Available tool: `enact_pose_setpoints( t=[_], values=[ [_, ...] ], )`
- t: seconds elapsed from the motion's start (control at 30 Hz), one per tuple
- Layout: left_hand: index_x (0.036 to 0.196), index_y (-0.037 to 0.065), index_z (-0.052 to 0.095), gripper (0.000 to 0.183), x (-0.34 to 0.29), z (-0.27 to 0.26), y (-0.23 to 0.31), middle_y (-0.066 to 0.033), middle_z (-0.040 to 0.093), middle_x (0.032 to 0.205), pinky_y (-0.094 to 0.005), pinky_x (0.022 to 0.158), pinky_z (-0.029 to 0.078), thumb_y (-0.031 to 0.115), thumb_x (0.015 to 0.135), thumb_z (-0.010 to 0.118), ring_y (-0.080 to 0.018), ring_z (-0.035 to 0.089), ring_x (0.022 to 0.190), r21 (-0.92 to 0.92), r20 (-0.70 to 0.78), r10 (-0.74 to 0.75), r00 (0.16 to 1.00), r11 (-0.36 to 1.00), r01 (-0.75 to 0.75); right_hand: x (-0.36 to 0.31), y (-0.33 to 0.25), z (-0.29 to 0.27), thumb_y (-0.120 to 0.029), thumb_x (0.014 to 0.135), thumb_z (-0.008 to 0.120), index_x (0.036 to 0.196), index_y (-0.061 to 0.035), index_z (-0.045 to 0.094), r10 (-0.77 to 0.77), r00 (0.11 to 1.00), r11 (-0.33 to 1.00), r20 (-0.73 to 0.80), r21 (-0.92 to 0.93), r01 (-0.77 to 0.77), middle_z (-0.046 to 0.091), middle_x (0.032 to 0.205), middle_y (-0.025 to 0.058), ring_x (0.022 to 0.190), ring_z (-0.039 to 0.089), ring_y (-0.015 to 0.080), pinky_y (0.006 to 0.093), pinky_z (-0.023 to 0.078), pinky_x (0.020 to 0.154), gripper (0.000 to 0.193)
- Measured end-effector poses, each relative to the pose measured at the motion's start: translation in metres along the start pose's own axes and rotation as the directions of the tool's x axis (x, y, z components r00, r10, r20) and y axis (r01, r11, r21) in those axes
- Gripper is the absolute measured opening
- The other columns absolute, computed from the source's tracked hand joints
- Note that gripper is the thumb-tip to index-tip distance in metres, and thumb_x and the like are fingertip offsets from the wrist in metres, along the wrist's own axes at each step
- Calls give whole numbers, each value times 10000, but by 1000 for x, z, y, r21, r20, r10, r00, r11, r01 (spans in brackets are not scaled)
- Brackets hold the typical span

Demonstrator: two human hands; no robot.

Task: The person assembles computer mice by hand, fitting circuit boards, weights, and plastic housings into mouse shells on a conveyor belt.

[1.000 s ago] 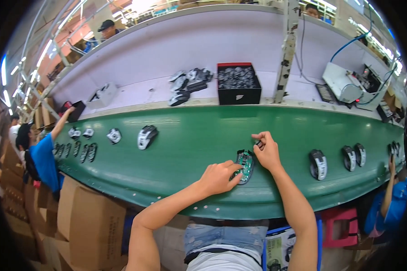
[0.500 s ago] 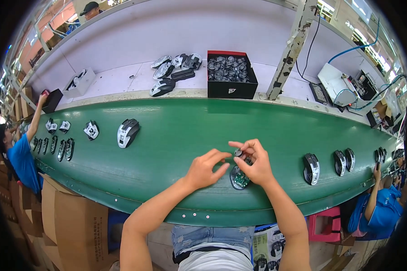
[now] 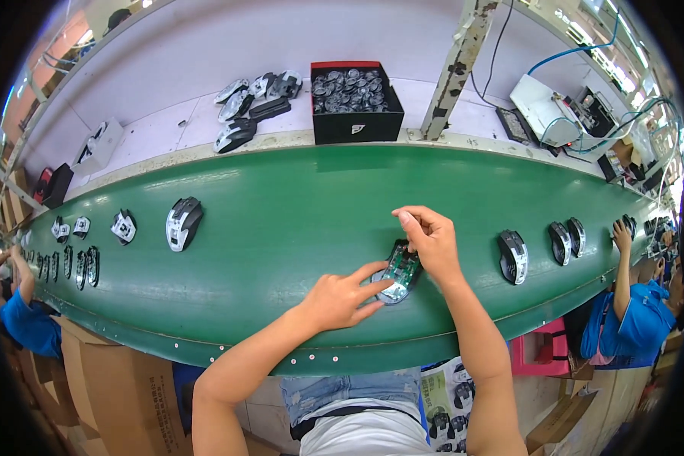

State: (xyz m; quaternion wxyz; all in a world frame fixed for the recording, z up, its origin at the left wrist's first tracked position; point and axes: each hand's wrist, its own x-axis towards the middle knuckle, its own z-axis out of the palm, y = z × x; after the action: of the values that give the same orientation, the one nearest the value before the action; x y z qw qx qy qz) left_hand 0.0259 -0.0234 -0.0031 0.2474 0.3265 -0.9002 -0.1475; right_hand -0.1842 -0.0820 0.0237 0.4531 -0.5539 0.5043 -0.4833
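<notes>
An opened computer mouse base (image 3: 400,273) with a green circuit board lies on the green conveyor belt (image 3: 296,213) in front of me. My left hand (image 3: 343,299) reaches over its near left side, fingers stretched and spread, fingertips touching the base. Over the far right end is my right hand (image 3: 432,242), with thumb and forefinger pinched above the board and the other fingers curled. Whatever the pinch may hold is hidden. The lower curled fingers come down close to the board.
Mouse shells (image 3: 183,224) and boards lie along the left. Assembled mice (image 3: 514,257) stand to the right. A black box (image 3: 357,128) of round dark parts sits on the back shelf by a post (image 3: 457,68). Co-workers in blue (image 3: 637,315) work at both ends.
My left fingers have come down onto the mouse base. My right hand has risen slightly, and the small round part seen between the hands is no longer visible. The co-worker at left withdrew an arm.
</notes>
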Motion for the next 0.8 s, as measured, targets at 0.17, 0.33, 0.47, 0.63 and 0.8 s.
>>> enact_pose_setpoints(
  t=[0.17, 0.33, 0.47, 0.63, 0.8],
  values=[
    [1205, 190, 678, 365, 1, 0, 18, -39, 591, 1315, -354, 542, 574, 282, 854, 720, -222, 704, 682, 173, 28, -112, 993, 979, 106, 8, 7, -14, -180, 964, 681, 1089, -13, 715, 37, 999, 998, 30, -53, -36, 586, 763, -37, 652, 510, 24, 205, 462, 552, 212],
    [1178, 173, 670, 348, 2, 0, 18, -55, 583, 1225, -357, 526, 566, 301, 859, 727, -233, 688, 645, 179, -61, -133, 989, 973, 142, 8, 14, -12, -95, 941, 676, 1219, -24, 663, -37, 971, 998, 238, -45, 49, 607, 880, 5, 742, 566, 61, 229, 500, 690, 287],
    [1128, 155, 666, 326, -2, 1, 7, -61, 580, 1203, -367, 532, 566, 319, 854, 735, -244, 684, 642, 158, -106, -193, 976, 965, 208, 5, 6, -7, -73, 889, 715, 1161, -18, 664, -180, 968, 923, 175, -311, 228, 640, 815, 31, 686, 589, 77, 235, 495, 639, 282],
    [1093, 134, 659, 325, -2, -5, 4, -64, 578, 1171, -386, 545, 567, 340, 855, 738, -263, 682, 645, 97, -74, -214, 974, 970, 221, 0, 6, 2, -61, 846, 739, 1058, -9, 675, -228, 966, 901, 120, -349, 256, 670, 770, 67, 603, 618, 122, 267, 511, 583, 227],
    [1093, 134, 661, 312, -2, -2, 2, -63, 578, 1169, -381, 537, 566, 322, 857, 738, -263, 678, 641, 71, -96, -194, 976, 977, 201, -6, 13, 16, -40, 822, 735, 1049, -11, 700, -376, 910, 809, 173, -417, 414, 656, 795, 89, 588, 622, 161, 290, 513, 564, 231]
  ],
)
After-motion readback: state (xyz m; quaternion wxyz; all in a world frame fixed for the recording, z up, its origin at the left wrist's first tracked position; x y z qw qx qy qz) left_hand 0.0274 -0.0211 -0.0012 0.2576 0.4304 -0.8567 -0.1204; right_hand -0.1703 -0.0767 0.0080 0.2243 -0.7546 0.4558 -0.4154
